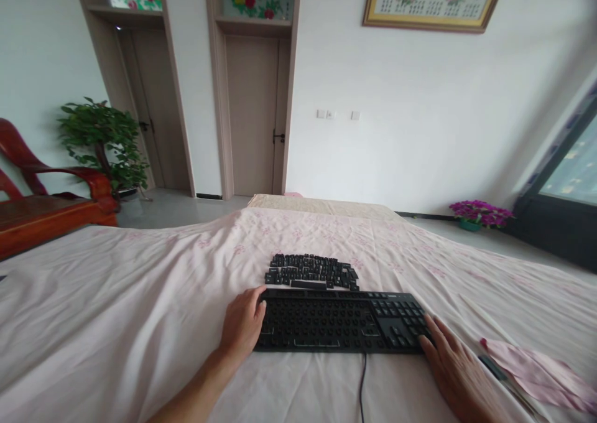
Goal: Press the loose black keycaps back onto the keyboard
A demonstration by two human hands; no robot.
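Observation:
A black computer keyboard (326, 293) lies on the cloth in front of me, its cable running toward me. Its main block has no keycaps, only bare key posts; the keypad and arrow keys on the right still carry theirs. My left hand (242, 323) is closed on the left end, thumb and index finger at the edge. At the right end, my right hand (452, 361) holds the edge with fingers fairly straight and the thumb on the near corner. Just behind the keyboard, loose black keycaps (310, 269) sit in rows, with a long space bar (308, 284) at the front.
A pink cloth (541, 373) lies at the right, beside a thin tool with a dark handle (492, 368). The wrinkled pale pink tablecloth (163, 286) covers the surface. Beyond stand a wooden armchair (60, 193), a leafy plant (100, 134) and purple flowers (482, 213).

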